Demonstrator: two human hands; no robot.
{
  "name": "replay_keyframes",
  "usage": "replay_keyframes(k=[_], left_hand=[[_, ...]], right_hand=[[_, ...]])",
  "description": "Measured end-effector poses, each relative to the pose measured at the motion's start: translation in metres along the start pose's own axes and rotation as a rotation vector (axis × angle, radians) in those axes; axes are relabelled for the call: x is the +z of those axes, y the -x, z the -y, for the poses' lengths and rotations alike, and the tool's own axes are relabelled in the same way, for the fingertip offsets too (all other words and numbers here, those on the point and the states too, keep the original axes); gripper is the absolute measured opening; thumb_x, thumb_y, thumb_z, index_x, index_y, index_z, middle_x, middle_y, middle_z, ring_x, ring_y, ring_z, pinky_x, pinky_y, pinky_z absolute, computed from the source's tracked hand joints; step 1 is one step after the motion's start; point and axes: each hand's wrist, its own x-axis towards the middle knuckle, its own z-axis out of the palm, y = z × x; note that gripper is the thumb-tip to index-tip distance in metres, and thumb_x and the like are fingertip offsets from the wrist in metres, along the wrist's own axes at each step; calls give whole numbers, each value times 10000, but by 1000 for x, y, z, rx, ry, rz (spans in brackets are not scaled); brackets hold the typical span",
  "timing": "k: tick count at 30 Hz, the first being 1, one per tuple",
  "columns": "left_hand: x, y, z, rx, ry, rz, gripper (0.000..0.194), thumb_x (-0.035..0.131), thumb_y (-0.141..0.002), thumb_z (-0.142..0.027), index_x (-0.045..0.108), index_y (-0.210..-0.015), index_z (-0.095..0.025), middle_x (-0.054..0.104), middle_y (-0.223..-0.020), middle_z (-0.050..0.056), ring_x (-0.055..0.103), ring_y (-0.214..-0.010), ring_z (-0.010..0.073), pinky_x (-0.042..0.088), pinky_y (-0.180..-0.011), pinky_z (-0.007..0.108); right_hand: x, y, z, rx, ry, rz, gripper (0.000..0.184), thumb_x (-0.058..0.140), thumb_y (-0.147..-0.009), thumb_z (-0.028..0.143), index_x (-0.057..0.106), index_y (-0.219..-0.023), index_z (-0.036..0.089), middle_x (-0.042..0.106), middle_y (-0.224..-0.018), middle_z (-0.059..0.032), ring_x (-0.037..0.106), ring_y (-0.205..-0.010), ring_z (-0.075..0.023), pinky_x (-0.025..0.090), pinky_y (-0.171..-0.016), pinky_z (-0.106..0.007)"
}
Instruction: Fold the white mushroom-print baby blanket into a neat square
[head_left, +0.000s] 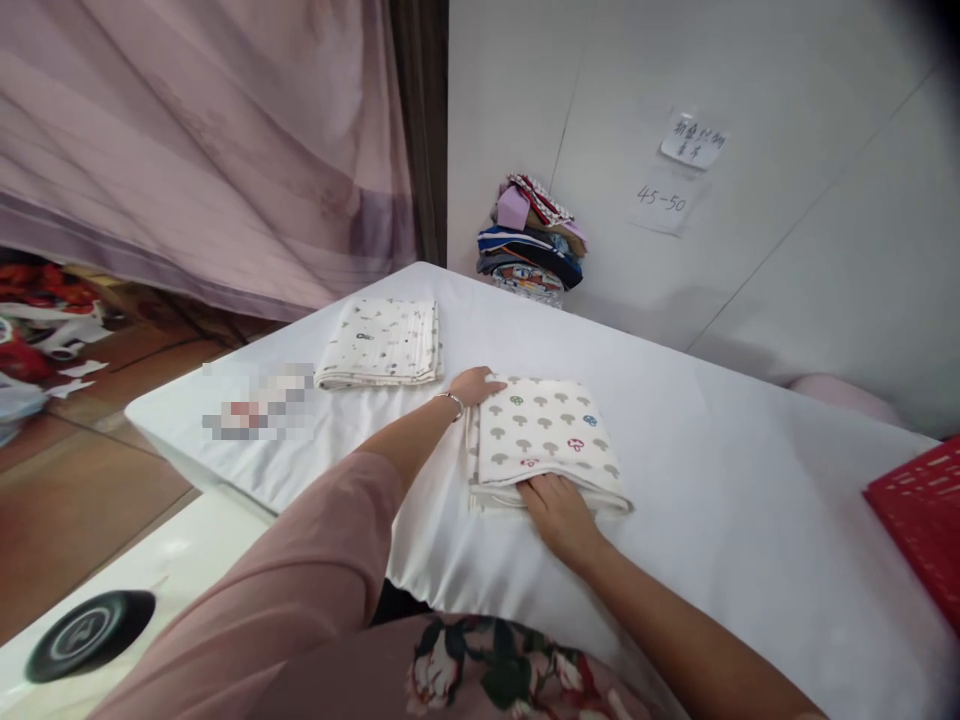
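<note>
A white folded cloth printed with grey mushrooms and a few coloured ones lies in front of me on the white-covered table. My left hand, with a bracelet on its wrist, is closed on the far left corner of this cloth, thumb on top. At the near edge, my right hand has its fingers tucked under the raised top layer, so the fingertips are hidden. Farther left lies a second folded cloth, white with small dark prints, and neither hand touches it.
A red plastic basket stands at the right edge. Beyond the table's far side is a pile of folded fabrics against the wall. A blurred item lies on the left part of the table. Pink curtain hangs at left.
</note>
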Motion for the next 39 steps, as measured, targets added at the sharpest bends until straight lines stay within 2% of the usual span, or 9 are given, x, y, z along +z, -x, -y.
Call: replay_keyframes(k=[5, 9, 12, 15, 21, 25, 29, 35, 39], left_hand=[[-7, 22, -7, 97, 20, -156, 576, 494, -786, -536, 486, -1225, -163, 527, -1238, 111, 522, -1084, 230, 406, -896, 310], [-1, 74, -10, 365, 33, -391, 420, 523, -803, -471, 567, -1090, -168, 568, -1137, 83, 485, -1115, 216, 363, -982, 344], [12, 120, -5, 536, 80, -324, 378, 551, -791, -470, 579, -1042, -189, 593, -1059, 62, 538, -1020, 190, 430, -919, 338], [27, 149, 5, 604, 42, -304, 416, 611, -753, -454, 569, -1076, -196, 570, -1112, 73, 521, -1056, 208, 430, -929, 375], [37, 150, 14, 613, -6, -312, 206, 586, -796, -339, 628, -943, -200, 617, -1016, 66, 555, -979, 199, 456, -878, 378], [35, 157, 7, 627, -2, -358, 281, 608, -777, -363, 603, -1015, -214, 617, -1053, 62, 547, -1016, 209, 438, -896, 395], [33, 172, 2, 739, -81, -326, 405, 630, -752, -371, 557, -1119, -216, 593, -1130, 70, 506, -1091, 228, 390, -946, 418], [35, 173, 5, 762, -130, -304, 271, 556, -802, -328, 593, -1044, -213, 621, -1035, 62, 549, -997, 206, 411, -894, 389], [34, 171, 5, 790, -147, -296, 228, 487, -837, -303, 610, -1011, -223, 631, -1004, 59, 558, -965, 201, 420, -873, 387]], right_hand=[[-1, -1, 2, 43, 3, 36, 268, 413, -891, 131, 560, -1114, 163, 577, -981, -108, 480, -877, -219, 391, -739, -341], [-2, 0, 3, 49, 17, 5, 285, 425, -888, 134, 548, -1144, 162, 578, -1008, -112, 481, -901, -225, 389, -761, -349], [-4, -1, 5, 56, 6, -26, 311, 414, -904, 155, 515, -1198, 159, 568, -1057, -119, 469, -969, -232, 385, -801, -353], [-6, -3, 7, 57, -12, -34, 292, 390, -920, 167, 526, -1178, 153, 572, -1039, -114, 469, -979, -226, 388, -801, -349], [-6, -4, 7, 31, -66, -45, 249, 378, -925, 166, 580, -1070, 163, 590, -951, -91, 495, -901, -200, 402, -760, -327], [-5, -2, 8, 35, -60, -44, 259, 389, -919, 163, 571, -1104, 157, 602, -962, -97, 505, -918, -211, 423, -765, -341], [-6, 5, 13, 36, -100, -92, 322, 375, -923, 161, 507, -1215, 132, 595, -1084, -124, 500, -1023, -219, 430, -851, -373], [-19, 44, 7, 14, -171, -222, 367, 357, -873, 72, 537, -1187, 135, 571, -1188, -125, 449, -1174, -221, 397, -951, -440], [-35, 82, -18, 241, -201, -313, 357, 370, -863, 117, 559, -1158, 187, 599, -1128, -95, 510, -1095, -207, 440, -905, -429]])
